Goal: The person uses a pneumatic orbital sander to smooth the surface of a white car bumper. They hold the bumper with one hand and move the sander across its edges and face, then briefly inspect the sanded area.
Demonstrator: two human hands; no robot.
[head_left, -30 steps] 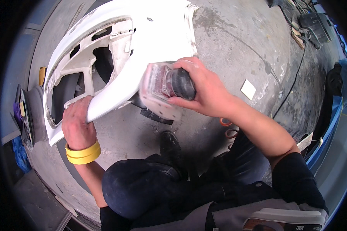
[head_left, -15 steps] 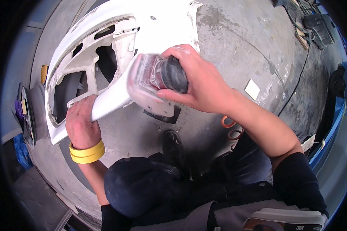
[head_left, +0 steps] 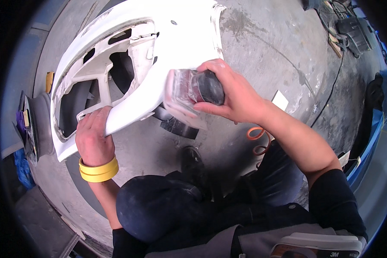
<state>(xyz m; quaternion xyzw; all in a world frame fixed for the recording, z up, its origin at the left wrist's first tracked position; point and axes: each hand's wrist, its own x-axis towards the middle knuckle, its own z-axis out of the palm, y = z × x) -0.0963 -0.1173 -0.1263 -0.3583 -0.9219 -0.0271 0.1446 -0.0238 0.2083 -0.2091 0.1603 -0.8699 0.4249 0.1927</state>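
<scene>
A white car bumper with large openings stretches across the upper left. My left hand is closed over its narrow near strip, fingers reaching over the upper edge. Around my left wrist sits a yellow roll of tape. In my right hand is a sander with a black rounded grip and a dusty, translucent reddish body. Its blurred pad lies against the bumper's near edge, right of my left hand. The contact face under the pad is hidden.
An orange coiled hose hangs beside my right leg. On the grey concrete floor lies a white square sheet. A dark curved piece shows below the bumper. Black cable and a dark case are at the far right.
My right hand has slid the sander to the right along the bumper, baring more of the near strip. My left hand keeps its grip, shifted only slightly in the picture.
</scene>
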